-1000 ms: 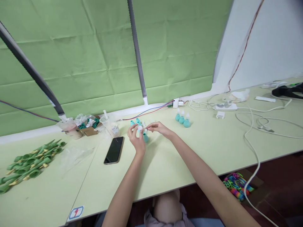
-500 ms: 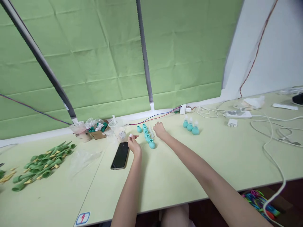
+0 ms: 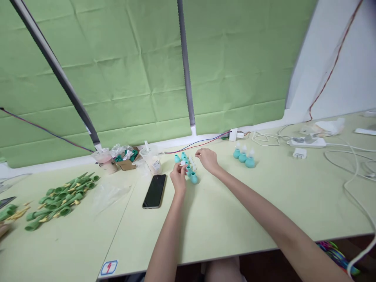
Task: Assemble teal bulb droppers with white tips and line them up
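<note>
Pinched between the fingertips of my left hand (image 3: 178, 179) is a small white cap-like piece (image 3: 182, 163). That hand hovers over a cluster of turquoise round-bellied pots (image 3: 194, 178) with open necks, hiding part of them. My right hand (image 3: 208, 160) is closed, fingertips together, just right of a row of small white pieces (image 3: 192, 163); whether anything is in its fingers is too small to tell. Farther right stand three turquoise pots (image 3: 250, 161) topped with translucent whitish tips (image 3: 252, 152).
A black phone (image 3: 154, 191) lies left of my left hand. Behind it stand a drink cup (image 3: 152, 160), a cardboard box (image 3: 128, 164) and another cup (image 3: 106, 162). Green tubular pieces (image 3: 63, 197) cover the left side; another person's hand (image 3: 3, 228) shows there. Cables and a power strip (image 3: 307, 142) lie right.
My left hand has moved right, from beside the phone to over the turquoise pots, carrying the white piece. My right hand has turned, its fingertips now pointing left. The view has shifted slightly.
</note>
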Demonstrator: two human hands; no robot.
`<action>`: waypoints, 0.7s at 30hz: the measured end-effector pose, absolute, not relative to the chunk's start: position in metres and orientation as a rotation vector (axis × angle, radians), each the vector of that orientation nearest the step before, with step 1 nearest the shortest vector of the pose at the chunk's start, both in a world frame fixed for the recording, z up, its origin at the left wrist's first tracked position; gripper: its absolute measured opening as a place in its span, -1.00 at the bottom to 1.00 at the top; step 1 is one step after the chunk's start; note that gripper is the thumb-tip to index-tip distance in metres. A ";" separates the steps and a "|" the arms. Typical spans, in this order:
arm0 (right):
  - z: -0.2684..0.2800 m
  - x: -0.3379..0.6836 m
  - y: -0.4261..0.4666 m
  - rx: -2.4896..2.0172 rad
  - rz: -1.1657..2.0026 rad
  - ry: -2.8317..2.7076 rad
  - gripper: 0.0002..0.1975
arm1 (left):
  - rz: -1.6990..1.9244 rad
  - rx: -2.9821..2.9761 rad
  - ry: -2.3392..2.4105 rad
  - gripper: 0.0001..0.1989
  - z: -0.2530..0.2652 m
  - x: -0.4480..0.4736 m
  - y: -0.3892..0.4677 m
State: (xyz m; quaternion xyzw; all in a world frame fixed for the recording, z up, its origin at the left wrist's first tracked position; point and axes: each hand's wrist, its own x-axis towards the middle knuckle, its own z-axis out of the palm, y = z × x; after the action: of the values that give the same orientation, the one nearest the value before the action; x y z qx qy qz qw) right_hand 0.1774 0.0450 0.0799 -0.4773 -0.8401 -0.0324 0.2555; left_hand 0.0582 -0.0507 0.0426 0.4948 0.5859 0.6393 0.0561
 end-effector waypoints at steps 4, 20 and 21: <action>0.077 0.213 0.005 -0.984 0.361 -1.896 -0.79 | 1.672 1.968 1.907 -0.86 0.039 0.075 -0.054; 0.055 0.233 -0.029 -0.557 0.377 -1.776 -0.79 | 1.625 2.382 2.023 -0.75 0.037 0.088 -0.061; 0.055 0.233 -0.030 -0.552 0.381 -1.770 -0.80 | 1.619 2.409 2.034 -0.74 0.037 0.087 -0.061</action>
State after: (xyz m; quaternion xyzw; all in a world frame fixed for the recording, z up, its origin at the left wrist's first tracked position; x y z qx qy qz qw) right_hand 0.2325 -0.0296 0.0551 -0.2367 -0.7587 0.1635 0.5845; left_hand 0.0871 -0.0612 0.0374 0.6659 0.5623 0.4476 -0.2000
